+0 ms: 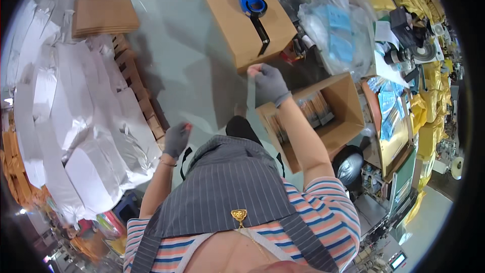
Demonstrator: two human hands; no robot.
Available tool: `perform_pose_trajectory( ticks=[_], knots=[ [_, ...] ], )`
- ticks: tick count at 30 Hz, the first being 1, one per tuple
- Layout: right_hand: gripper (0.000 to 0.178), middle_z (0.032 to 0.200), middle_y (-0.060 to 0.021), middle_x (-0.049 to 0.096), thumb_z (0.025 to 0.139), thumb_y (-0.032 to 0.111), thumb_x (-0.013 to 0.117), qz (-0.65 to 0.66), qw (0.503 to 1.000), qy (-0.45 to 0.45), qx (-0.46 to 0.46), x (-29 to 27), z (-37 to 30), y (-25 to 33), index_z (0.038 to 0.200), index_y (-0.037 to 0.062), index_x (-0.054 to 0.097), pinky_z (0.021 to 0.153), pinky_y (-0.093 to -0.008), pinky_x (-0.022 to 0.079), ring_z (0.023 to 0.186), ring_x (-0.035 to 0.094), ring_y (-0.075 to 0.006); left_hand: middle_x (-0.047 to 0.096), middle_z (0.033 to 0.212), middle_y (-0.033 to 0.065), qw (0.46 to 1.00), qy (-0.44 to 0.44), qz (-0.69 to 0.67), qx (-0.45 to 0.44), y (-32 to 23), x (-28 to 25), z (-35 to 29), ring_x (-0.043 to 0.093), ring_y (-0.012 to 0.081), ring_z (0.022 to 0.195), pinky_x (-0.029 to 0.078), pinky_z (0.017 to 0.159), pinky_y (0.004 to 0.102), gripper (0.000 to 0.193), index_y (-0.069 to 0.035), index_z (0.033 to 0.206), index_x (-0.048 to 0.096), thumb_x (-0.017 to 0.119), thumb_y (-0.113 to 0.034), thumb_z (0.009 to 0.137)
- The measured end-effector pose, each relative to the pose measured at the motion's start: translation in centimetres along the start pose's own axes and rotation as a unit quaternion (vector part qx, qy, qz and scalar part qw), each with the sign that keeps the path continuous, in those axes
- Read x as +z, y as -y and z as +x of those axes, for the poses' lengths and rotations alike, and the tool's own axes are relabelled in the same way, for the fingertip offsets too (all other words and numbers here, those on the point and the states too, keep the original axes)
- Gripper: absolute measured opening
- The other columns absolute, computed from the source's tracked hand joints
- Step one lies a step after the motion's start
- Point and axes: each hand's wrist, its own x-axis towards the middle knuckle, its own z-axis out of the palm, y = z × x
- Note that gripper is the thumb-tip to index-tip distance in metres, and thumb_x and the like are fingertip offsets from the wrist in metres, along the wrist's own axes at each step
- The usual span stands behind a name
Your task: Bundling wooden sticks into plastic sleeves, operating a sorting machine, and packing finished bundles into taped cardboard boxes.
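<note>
My right hand (pixel 270 83), in a grey glove with bare fingertips, is raised near the lower edge of a taped carton (pixel 227 2). Its fingers are curled in and closed; whether anything small is pinched in them cannot be made out. On top of that carton, over a strip of black tape (pixel 261 33), lies a blue tape dispenser (pixel 251 4). My left hand (pixel 177 140), gloved the same way, hangs low beside the white wrapped stack, fingers curled and nothing visible in them. Beneath my right forearm stands an open carton (pixel 348 106) with rows of packed flat items (pixel 316 108).
To the left, white wrapped bundles (pixel 96 121) are piled beside a wooden pallet (pixel 134 73), with flat brown cardboard (pixel 105 10) behind. On the right are a clear bag with blue packs (pixel 336 30), a cluttered bench and yellow bags (pixel 429 88). Grey floor (pixel 187 45) lies between.
</note>
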Motion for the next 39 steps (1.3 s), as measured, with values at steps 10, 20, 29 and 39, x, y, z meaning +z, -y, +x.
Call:
perform_pose_trajectory(
  ticks=[10,20,29,39],
  knots=[
    [0.066,0.120,-0.0212,0.056,0.073,0.043,0.073,-0.399,0.892,-0.181,0.114,-0.9,33.9,-4.4,0.117,-0.0015,0.052,0.093,-0.0431,0.045,0.111,0.053,-0.0392,0.064,0.087,0.0149,0.990,0.115,0.067,0.044,-5.3,-7.0,20.3,0.062,0.0355,0.081,0.049,0.069,0.0423,0.020,-0.007,0.092,0.064,0.058,-0.026,0.089],
    [0.069,0.113,-0.0217,0.062,0.070,0.043,0.073,-0.266,0.946,-0.069,0.175,-4.3,34.7,-2.9,0.119,-0.0011,0.052,0.085,-0.0384,0.050,0.102,0.061,-0.0377,0.063,0.084,0.0160,0.959,0.265,0.042,0.096,-9.8,-10.1,50.6,0.064,0.0265,0.076,0.048,0.067,0.0377,0.021,-0.002,0.093,0.062,0.058,-0.023,0.091],
    [0.096,0.116,-0.0121,0.059,0.063,0.047,0.084,0.195,0.958,-0.097,0.186,-1.2,37.8,11.4,0.131,-0.0045,0.041,0.087,-0.0305,0.048,0.104,0.058,-0.0175,0.061,0.111,0.0065,0.666,0.700,-0.256,-0.023,-25.7,-6.0,75.0,0.057,0.0128,0.097,0.047,0.082,0.0269,0.063,0.000,0.123,0.056,0.036,-0.054,0.096],
    [0.079,0.091,-0.0170,0.065,0.063,0.049,0.080,0.049,0.967,-0.042,0.246,-0.6,49.5,13.4,0.111,-0.0074,0.053,0.076,-0.0300,0.050,0.082,0.064,-0.0209,0.068,0.083,0.0042,0.843,0.447,-0.297,0.040,-20.1,-7.5,80.5,0.058,0.0088,0.074,0.047,0.067,0.0254,0.013,0.001,0.089,0.069,0.060,-0.009,0.091]
  ],
)
